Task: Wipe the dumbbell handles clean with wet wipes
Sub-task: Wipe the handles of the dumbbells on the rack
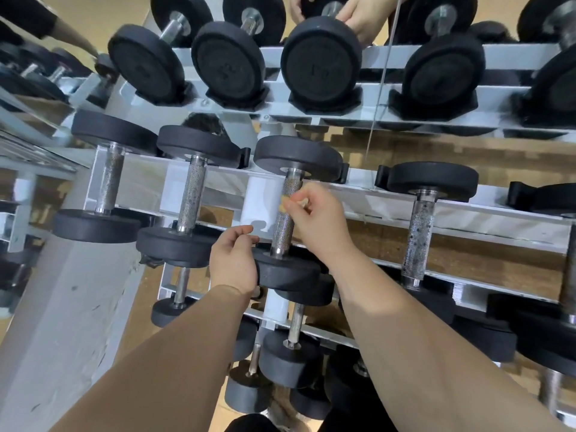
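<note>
1. Inspecting the dumbbell (283, 229) under work, I find it lying on the middle tier of the rack (374, 199), third from the left. Its knurled steel handle runs away from me between two black heads.
2. The wipe (291, 203) is a small, crumpled, beige wad. It sits against the right side of the handle, on the upper part, just below the far head (297, 154).
3. The right grip (314, 213) pinches the wipe between thumb and forefinger and presses it to the handle; the other fingers are curled in.
4. The left grip (233, 263) is curled over the left rim of the near head (288, 272) and holds it. I see nothing else in it.
5. The left neighbour (193, 194) and the right neighbour (420, 232) rest on the same tier, each apart from the worked dumbbell. The right one's handle is speckled dark.
6. The upper tier carries larger dumbbells (321, 63), their round faces turned toward me.
7. The lower tier carries smaller dumbbells (290, 360), partly hidden behind my forearms.
8. A wooden floor (467, 260) shows between the rack rails.
</note>
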Tool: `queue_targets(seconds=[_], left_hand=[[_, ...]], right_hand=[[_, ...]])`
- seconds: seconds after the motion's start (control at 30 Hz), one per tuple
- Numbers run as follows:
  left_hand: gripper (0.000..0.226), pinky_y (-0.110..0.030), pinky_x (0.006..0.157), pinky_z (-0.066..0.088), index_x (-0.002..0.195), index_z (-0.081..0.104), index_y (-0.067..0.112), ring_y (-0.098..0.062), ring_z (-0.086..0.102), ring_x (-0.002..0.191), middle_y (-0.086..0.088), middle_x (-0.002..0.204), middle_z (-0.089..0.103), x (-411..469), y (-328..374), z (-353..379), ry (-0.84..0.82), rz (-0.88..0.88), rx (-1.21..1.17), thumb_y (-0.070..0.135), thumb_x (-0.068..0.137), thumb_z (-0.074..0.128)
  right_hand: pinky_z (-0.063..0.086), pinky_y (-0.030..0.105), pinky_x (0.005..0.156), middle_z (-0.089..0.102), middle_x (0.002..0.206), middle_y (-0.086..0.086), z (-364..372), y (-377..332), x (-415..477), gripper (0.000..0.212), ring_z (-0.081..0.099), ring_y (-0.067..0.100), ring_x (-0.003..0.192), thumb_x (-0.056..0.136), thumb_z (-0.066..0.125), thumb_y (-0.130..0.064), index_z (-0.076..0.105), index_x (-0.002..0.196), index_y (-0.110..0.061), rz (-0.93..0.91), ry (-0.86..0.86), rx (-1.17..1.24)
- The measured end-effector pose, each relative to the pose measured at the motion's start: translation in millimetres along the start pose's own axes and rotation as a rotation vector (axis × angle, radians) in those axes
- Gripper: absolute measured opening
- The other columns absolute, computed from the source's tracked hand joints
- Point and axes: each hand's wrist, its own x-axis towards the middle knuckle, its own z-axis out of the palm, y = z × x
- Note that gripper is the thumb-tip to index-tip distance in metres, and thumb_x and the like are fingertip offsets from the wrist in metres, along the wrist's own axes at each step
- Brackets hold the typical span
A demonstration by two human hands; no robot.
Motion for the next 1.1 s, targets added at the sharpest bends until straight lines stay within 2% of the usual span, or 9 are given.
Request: queue_targets(seconds=[0.07,0.13,0.27,0.5,0.63,0.83,0.9,0.97,1.1], left_hand=[[0.024,-0.028,0.079,0.045,0.097,0.069,0.023,-0.015,0.061,0.086,-0.001,0.096,0.074,0,0,0,0.001,-0.001,0.001,0.02,0.087,0.047],[0.024,-0.026,0.074,0.044,0.099,0.069,0.02,-0.013,0.058,0.081,0.0,0.095,0.073,0,0,-1,0.007,-0.002,0.008,0.012,0.094,0.047],[0.025,-0.03,0.074,0.044,0.098,0.068,0.02,-0.016,0.055,0.078,-0.002,0.094,0.071,0,2,-2,0.009,-0.017,0.016,0.01,0.095,0.046],[0.024,-0.029,0.083,0.042,0.115,0.064,0.019,-0.025,0.059,0.095,-0.002,0.102,0.067,-18,16,-10,-0.134,0.146,0.371,0.026,0.102,0.045],[0.025,-0.022,0.084,0.038,0.119,0.066,0.018,-0.016,0.059,0.102,0.003,0.111,0.068,-24,15,-46,-0.177,0.27,0.335,0.025,0.103,0.049],[0.014,-0.031,0.082,0.052,0.086,0.063,0.039,-0.019,0.065,0.084,0.008,0.083,0.068,0,-3,-153,-0.201,0.467,0.152,0.03,0.09,0.053],[0.015,-0.031,0.08,0.051,0.094,0.068,0.033,-0.017,0.063,0.08,0.008,0.084,0.067,13,-9,-194,-0.211,0.486,0.186,0.023,0.094,0.057],[0.018,-0.033,0.09,0.051,0.11,0.07,0.022,-0.017,0.065,0.093,0.005,0.098,0.07,25,-16,-235,-0.256,0.499,0.255,0.02,0.095,0.059],[0.029,-0.04,0.1,0.049,0.124,0.063,0.022,-0.017,0.061,0.107,0.003,0.116,0.066,45,-27,-308,-0.401,0.499,0.28,0.025,0.096,0.059]], right_hand=[[0.039,0.012,0.055,0.06,0.066,-0.021,-4,-1,6,0.015,0.049,-0.002,0.06,0.091,0.071,-0.02,0.062,0.082,-0.013,-0.003,0.026,0.06],[0.038,0.012,0.056,0.056,0.066,-0.013,-11,6,1,0.018,0.048,0.0,0.059,0.088,0.075,-0.025,0.064,0.075,-0.018,-0.005,-0.076,-0.006],[0.053,0.035,0.078,0.064,0.076,-0.004,-21,23,-20,0.021,0.059,0.013,0.076,0.087,0.073,-0.029,0.062,0.071,-0.019,0.079,-0.415,-0.337],[0.049,0.033,0.071,0.063,0.08,-0.004,-8,-20,-42,0.019,0.059,0.012,0.076,0.092,0.067,-0.04,0.062,0.081,-0.025,0.044,-0.1,-0.242],[0.045,0.032,0.066,0.058,0.07,-0.01,25,-40,-50,0.022,0.055,0.011,0.068,0.091,0.069,-0.037,0.058,0.074,-0.03,-0.019,-0.019,-0.262],[0.046,0.032,0.067,0.059,0.073,-0.009,101,-69,-86,0.016,0.056,0.015,0.073,0.091,0.068,-0.034,0.062,0.082,-0.022,-0.12,0.072,-0.424],[0.042,0.03,0.066,0.057,0.072,-0.01,133,-78,-98,0.015,0.055,0.016,0.073,0.092,0.068,-0.035,0.061,0.082,-0.025,-0.112,0.121,-0.476],[0.04,0.028,0.066,0.058,0.073,-0.01,165,-90,-114,0.015,0.056,0.015,0.074,0.091,0.069,-0.035,0.062,0.083,-0.024,-0.084,0.18,-0.493],[0.045,0.031,0.068,0.062,0.077,-0.007,226,-111,-151,0.019,0.057,0.015,0.077,0.092,0.067,-0.035,0.062,0.081,-0.02,0.001,0.298,-0.482]])
